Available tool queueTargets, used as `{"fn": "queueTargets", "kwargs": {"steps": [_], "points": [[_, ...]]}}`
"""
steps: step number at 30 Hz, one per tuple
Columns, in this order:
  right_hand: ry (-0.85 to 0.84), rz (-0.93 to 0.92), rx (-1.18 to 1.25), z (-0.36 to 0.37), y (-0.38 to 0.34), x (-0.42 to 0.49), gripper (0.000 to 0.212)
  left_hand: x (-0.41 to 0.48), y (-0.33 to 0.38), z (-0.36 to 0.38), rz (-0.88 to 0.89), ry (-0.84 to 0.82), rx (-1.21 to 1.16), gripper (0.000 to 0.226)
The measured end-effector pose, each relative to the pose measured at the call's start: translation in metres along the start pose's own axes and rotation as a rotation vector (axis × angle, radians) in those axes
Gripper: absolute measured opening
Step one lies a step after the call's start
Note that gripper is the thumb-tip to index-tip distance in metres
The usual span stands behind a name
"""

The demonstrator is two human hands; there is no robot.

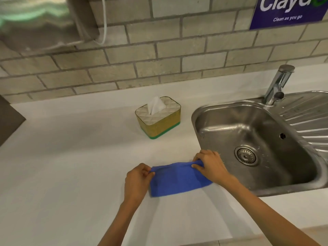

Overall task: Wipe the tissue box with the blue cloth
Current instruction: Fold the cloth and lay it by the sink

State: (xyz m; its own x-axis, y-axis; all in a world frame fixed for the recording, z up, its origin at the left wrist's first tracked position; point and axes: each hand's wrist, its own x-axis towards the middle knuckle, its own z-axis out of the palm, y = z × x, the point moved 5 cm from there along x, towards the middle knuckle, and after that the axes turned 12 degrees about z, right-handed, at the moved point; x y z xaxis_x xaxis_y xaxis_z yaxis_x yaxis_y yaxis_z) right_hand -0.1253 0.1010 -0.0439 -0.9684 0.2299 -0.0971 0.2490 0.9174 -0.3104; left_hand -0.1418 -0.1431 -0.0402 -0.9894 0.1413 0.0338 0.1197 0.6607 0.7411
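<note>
A blue cloth (177,179) lies folded on the white counter near the front edge. My left hand (137,180) pinches its upper left corner and my right hand (210,165) pinches its upper right corner. The tissue box (158,119) stands farther back on the counter, apart from both hands. It is yellow with a green base and a quilted white top, and a white tissue sticks up from its slot.
A steel sink (200,121) with a drain lies to the right of the cloth, its tap (278,84) at the back and a ribbed drainboard (305,114) beyond. A brick-tiled wall backs the white counter (71,157). A dark object (8,119) sits at the far left.
</note>
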Motion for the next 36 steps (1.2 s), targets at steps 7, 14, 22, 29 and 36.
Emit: {"fn": "queueTargets", "kwargs": {"steps": [7, 14, 22, 29, 36], "points": [[-0.185, 0.111, 0.144, 0.0, 0.009, 0.011, 0.043, 0.015, -0.003, 0.02, 0.006, -0.134, 0.156, 0.037], [-0.263, 0.14, 0.342, -0.013, 0.021, -0.002, 0.024, 0.02, 0.01, 0.025, 0.003, -0.203, 0.076, 0.01], [-0.526, 0.342, 0.58, -0.041, 0.11, -0.053, 0.008, -0.013, 0.058, 0.078, -0.009, -0.529, -0.141, 0.015], [-0.513, 0.545, 0.442, -0.052, 0.189, -0.095, 0.017, -0.055, 0.105, 0.142, 0.085, -0.686, -0.132, 0.022], [-0.339, 0.573, 0.314, -0.066, 0.224, -0.106, 0.035, -0.066, 0.138, 0.172, 0.137, -0.575, -0.096, 0.021]]}}
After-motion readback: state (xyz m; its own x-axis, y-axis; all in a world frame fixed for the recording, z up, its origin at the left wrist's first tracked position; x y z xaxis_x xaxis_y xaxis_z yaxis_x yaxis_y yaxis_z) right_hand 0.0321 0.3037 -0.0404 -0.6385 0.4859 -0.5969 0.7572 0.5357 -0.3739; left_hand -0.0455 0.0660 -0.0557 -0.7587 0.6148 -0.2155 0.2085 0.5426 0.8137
